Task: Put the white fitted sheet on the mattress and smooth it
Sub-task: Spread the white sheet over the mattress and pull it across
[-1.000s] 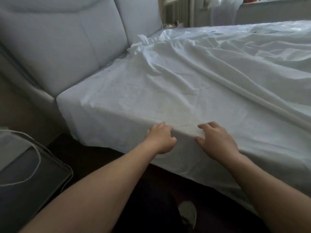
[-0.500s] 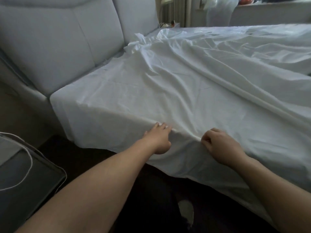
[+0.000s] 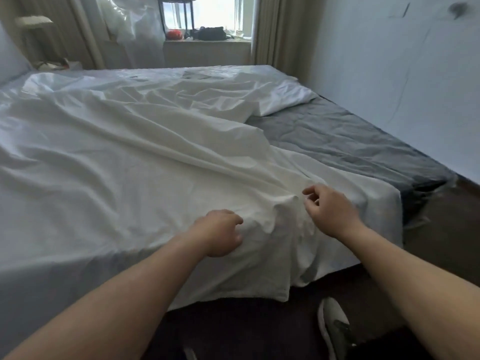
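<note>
The white fitted sheet [image 3: 135, 162] lies wrinkled over most of the bed, with long folds running toward the near edge and a flap hanging down the side. The grey mattress [image 3: 363, 149] shows bare along its right side and near right corner. My left hand [image 3: 220, 235] is at the near edge, its fingers curled round a bunch of the sheet. To its right, my right hand [image 3: 330, 210] hovers just over a ridge of the sheet with fingers loosely curled, holding nothing that I can see.
A pale wall [image 3: 402, 74] runs close along the bed's right side. Behind the bed is a window sill [image 3: 207, 42] with a red thing and a black bag, flanked by curtains. A padded headboard [image 3: 10, 58] stands at far left. My shoe [image 3: 335, 326] is on the dark floor.
The view has swung right, from the headboard corner to the bed's right part. Both hands moved right along the near edge; the right hand has let go of the sheet.
</note>
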